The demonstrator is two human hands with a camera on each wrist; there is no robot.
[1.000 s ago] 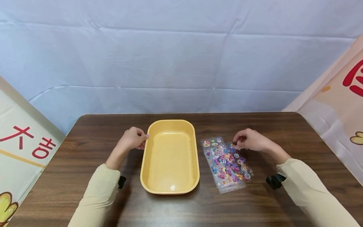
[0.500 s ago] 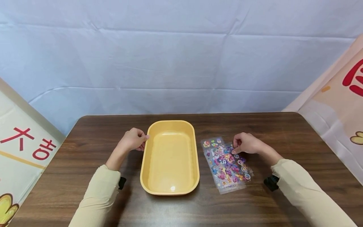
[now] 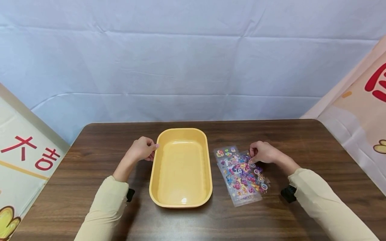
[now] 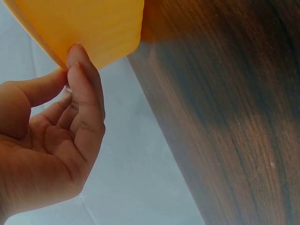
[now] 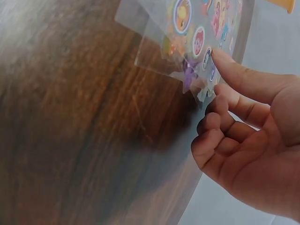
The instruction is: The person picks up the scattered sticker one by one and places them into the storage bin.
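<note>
A yellow rectangular tray [image 3: 181, 170] with rounded corners sits on the table, with nothing inside it. At its left side my left hand [image 3: 141, 149] pinches the rim between thumb and fingers; the left wrist view shows the tray's wall [image 4: 103, 28] just above the fingertips. To the right of the tray lie several overlapping clear sticker sheets [image 3: 238, 180] with colourful cartoon figures. My right hand [image 3: 263, 152] pinches their upper right edge. In the right wrist view, its thumb [image 5: 234, 70] lies on the printed face and the other fingers curl near the edge, partly beneath.
Everything rests on a dark wood-grain table [image 3: 289, 134]. Behind its far edge hangs a pale cloth backdrop [image 3: 187, 67]. Printed banners with red characters [image 3: 22, 147] flank the table on both sides.
My right hand has shifted slightly toward me, and its thumb has come down onto the sheets' upper right part. My left hand and the tray look unmoved.
</note>
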